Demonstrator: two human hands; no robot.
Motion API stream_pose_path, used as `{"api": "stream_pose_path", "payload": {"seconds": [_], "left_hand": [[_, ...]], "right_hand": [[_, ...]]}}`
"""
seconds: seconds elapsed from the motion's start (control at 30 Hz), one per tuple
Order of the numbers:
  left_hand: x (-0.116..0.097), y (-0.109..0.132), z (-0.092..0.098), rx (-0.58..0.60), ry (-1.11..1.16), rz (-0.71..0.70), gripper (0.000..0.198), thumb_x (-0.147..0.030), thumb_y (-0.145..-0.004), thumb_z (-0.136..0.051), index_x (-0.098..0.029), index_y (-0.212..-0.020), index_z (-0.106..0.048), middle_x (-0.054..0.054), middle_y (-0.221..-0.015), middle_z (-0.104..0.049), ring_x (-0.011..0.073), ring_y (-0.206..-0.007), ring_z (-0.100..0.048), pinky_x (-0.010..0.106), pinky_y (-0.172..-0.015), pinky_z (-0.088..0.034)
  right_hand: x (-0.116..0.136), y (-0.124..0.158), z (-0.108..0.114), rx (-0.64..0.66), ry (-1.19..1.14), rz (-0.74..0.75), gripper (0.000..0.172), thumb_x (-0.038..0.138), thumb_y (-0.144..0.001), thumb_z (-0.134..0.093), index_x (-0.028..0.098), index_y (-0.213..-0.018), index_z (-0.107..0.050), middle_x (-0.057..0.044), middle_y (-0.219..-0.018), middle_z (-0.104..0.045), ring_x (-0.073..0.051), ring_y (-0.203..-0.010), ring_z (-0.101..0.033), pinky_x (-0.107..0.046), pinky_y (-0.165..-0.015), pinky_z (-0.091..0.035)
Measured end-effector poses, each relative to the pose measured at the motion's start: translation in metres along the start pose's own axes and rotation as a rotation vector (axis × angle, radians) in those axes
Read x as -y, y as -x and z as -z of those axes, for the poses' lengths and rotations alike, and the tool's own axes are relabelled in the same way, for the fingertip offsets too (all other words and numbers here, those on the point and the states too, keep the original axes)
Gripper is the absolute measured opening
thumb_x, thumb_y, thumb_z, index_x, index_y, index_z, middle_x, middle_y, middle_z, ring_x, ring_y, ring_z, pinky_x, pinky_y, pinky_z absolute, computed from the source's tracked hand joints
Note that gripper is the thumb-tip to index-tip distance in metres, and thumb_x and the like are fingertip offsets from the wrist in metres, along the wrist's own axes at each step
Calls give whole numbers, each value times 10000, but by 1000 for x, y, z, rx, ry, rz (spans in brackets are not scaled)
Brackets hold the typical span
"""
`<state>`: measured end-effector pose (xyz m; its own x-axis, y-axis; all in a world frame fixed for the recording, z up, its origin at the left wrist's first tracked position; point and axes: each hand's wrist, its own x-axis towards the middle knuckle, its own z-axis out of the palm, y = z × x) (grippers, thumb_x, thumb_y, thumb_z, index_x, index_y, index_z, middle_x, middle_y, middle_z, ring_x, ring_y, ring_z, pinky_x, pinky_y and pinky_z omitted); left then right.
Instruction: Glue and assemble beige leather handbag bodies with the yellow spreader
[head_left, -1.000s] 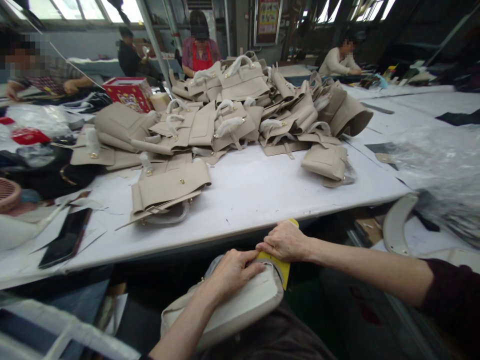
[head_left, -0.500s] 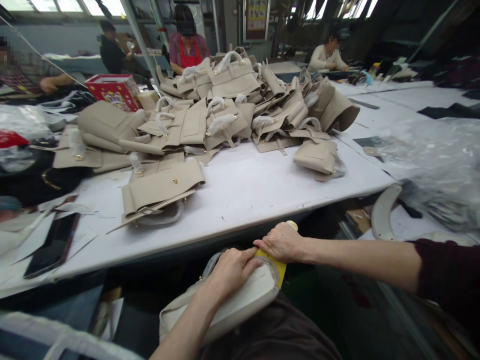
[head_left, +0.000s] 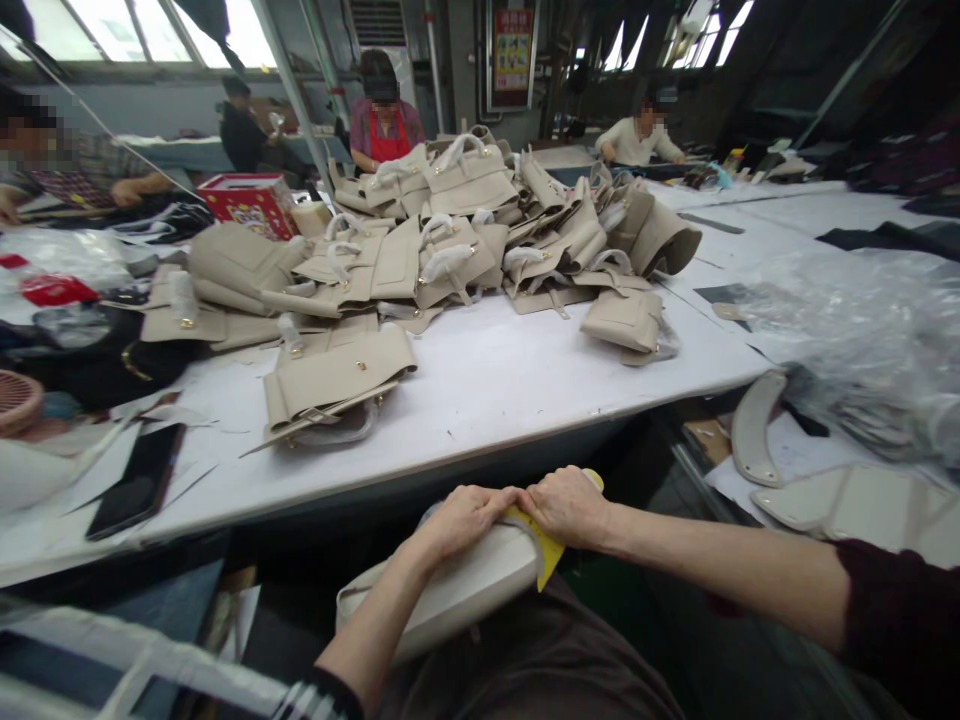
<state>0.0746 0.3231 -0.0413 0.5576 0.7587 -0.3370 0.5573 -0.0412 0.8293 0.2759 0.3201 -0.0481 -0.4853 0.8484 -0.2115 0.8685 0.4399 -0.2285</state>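
Note:
A pale beige bag [head_left: 472, 590] lies across my lap, below the front edge of the white table [head_left: 495, 400]. My left hand [head_left: 466, 520] grips its upper edge, fingers bent over it. Closed around a yellow tool [head_left: 550, 560] is my right hand [head_left: 564, 508]; the tool's rounded end shows above the fist and its flat part lies against the end of the bag. The two hands touch at the thumbs. The far side of the bag is hidden.
Many beige bags [head_left: 390, 260] are heaped on the table, with one bag [head_left: 341, 380] nearer me. A phone [head_left: 139, 480] lies at left, clear plastic [head_left: 862, 320] and curved pale pieces [head_left: 757, 430] at right. Several people sit beyond and at the left.
My left hand has slid along the bag's edge up to my right hand. The yellow tool now sits more over the bag's end. The whole view has shifted slightly.

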Motion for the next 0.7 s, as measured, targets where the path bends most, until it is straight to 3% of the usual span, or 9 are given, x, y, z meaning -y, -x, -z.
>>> {"api": "stream_pose_path", "payload": {"seconds": [0.1, 0.23, 0.43, 0.53, 0.7], "left_hand": [[-1, -3, 6, 6, 67, 57, 628, -616, -937, -298, -174, -932, -744, 39, -892, -699, 206, -825, -573, 261, -722, -413], [-1, -6, 6, 23, 101, 132, 600, -650, -861, -432, -133, -801, -730, 20, -657, -591, 147, -591, -455, 254, -556, -364], [-7, -12, 6, 42, 33, 176, 420, -541, -786, -554, -160, -748, -726, -12, -594, -493, 128, -565, -408, 244, -521, -333], [-12, -16, 5, 14, -38, 191, 385, -498, -773, -554, -161, -664, -705, -8, -555, -458, 134, -559, -417, 253, -512, -304], [-22, -9, 0, -99, -102, 286, 362, -523, -709, -616, -184, -671, -735, 30, -535, -529, 194, -597, -513, 289, -562, -337]], "right_hand": [[-7, 5, -7, -29, -102, -39, 689, 539, -997, -243, 166, -663, -716, -124, -680, -709, -245, -643, -664, -308, -617, -401], [-27, 22, -21, -88, -266, -176, 830, 545, -1002, -24, 162, -521, -580, -63, -523, -603, -162, -488, -558, -260, -478, -332], [-44, 36, -24, -167, -376, -310, 744, 599, -989, -107, 182, -476, -447, -42, -499, -555, -148, -467, -510, -271, -469, -302], [-38, 25, -22, -163, -348, -288, 710, 571, -997, -168, 185, -484, -472, -47, -538, -597, -161, -503, -550, -280, -493, -299], [-23, -3, -14, -106, -164, -100, 606, 494, -989, -237, 198, -659, -650, -97, -699, -700, -255, -670, -648, -311, -583, -330]]}}
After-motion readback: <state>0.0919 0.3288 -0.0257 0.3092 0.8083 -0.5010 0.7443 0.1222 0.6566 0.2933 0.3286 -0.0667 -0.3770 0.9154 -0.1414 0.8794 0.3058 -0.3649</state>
